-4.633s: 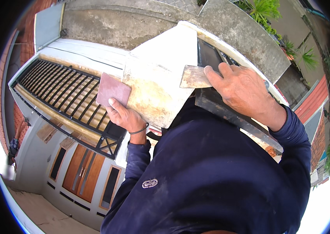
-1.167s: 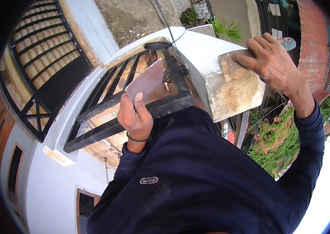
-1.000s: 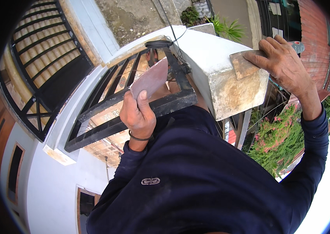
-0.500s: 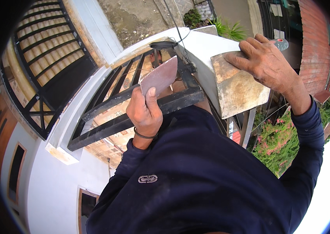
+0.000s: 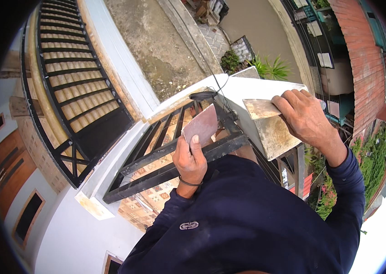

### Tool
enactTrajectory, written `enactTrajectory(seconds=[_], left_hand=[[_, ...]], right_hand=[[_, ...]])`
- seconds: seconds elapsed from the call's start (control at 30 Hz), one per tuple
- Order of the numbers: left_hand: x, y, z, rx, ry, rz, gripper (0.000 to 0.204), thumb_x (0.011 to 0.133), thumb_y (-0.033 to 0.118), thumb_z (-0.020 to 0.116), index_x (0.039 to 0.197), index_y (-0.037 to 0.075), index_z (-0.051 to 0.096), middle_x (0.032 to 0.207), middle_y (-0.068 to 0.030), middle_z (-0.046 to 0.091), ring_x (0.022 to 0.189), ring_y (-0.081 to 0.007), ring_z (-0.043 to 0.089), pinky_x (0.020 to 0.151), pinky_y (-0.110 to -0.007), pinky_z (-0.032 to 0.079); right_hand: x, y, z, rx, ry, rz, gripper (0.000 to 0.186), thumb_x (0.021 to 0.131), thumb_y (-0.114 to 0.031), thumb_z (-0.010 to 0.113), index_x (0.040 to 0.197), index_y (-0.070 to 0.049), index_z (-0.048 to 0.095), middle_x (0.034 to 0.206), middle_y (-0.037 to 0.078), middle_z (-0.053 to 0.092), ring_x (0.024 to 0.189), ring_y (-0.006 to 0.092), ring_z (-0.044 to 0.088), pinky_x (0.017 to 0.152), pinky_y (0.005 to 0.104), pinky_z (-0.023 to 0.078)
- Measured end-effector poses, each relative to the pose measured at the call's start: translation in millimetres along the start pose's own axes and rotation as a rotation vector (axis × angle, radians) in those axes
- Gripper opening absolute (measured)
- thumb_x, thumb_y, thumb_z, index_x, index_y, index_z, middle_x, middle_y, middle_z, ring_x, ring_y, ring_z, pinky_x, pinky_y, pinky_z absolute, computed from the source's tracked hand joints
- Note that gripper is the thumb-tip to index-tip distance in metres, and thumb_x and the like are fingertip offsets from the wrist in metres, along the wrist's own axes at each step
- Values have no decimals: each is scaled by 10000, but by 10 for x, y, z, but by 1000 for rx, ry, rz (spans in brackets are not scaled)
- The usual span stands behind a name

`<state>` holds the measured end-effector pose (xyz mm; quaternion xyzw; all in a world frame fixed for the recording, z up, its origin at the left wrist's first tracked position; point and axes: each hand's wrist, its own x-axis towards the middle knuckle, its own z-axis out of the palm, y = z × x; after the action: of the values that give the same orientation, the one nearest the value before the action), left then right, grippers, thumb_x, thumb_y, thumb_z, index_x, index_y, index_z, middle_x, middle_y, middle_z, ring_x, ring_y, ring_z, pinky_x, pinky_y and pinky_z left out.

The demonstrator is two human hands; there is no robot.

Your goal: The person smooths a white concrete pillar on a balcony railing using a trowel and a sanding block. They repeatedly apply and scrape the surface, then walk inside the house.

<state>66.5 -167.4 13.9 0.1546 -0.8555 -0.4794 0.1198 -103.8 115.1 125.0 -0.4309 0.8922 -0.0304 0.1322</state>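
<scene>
In my left hand (image 5: pixel 190 160) is a thin, stiff-looking reddish-brown rectangular sheet (image 5: pixel 202 124), pinched between thumb and fingers and held up above a black metal railing (image 5: pixel 174 171). My right hand (image 5: pixel 305 116) is closed around a putty knife; its wide, stained blade (image 5: pixel 260 108) points left over the near edge of a white pillar (image 5: pixel 266 86). Most of the handle is hidden by my hand. Whether the blade touches the pillar I cannot tell. Below the blade, the pillar's near face (image 5: pixel 273 139) is patchy and brown-stained.
Coiled black cable (image 5: pixel 203 96) lies by the pillar's left side, with a thin wire rising from it. Patterned tiles (image 5: pixel 152 196) show far below through the railing. To the left stands a black barred fence (image 5: pixel 76 86); at right, a rusty red corrugated roof (image 5: pixel 359 59).
The view has shifted, so the surroundings sit lower and further right. My right hand has tilted the putty knife, and its blade now looks flatter. My left hand keeps its grip on the sheet.
</scene>
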Motion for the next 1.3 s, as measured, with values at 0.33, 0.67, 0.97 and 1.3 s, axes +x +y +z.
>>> enactTrajectory(seconds=[0.33,0.67,0.97,1.3], left_hand=[[-71,-85,-9,-86,-30,-134,298,1120,215,630,1276,-37,603,1027,-241,736,894,-353,753,803,-441,574],[-20,-43,15,-163,-2,47,598,1106,108,565,1651,-40,367,1605,-285,516,1374,-361,615,1169,-425,460],[-86,-128,54,33,-20,151,269,1059,-15,582,1264,6,755,1105,-155,789,862,-201,716,764,-337,553],[-110,-212,135,-8,97,254,241,1008,-26,598,1168,9,775,1012,-180,785,866,-298,764,761,-388,573]], right_hand=[[-1041,-1344,382,1629,183,928,369,1114,-220,600,1355,57,563,927,104,710,747,146,707,660,312,564],[-1487,-2110,719,1561,361,774,395,1098,-161,567,1445,14,501,950,62,612,743,114,615,633,270,530],[-1719,-2617,1401,1752,508,841,562,1185,-208,511,1705,-55,363,894,6,557,655,66,504,533,229,435],[-1555,-2747,1873,1685,888,874,523,1163,-182,559,1669,-81,471,833,2,574,599,50,478,489,212,376]])
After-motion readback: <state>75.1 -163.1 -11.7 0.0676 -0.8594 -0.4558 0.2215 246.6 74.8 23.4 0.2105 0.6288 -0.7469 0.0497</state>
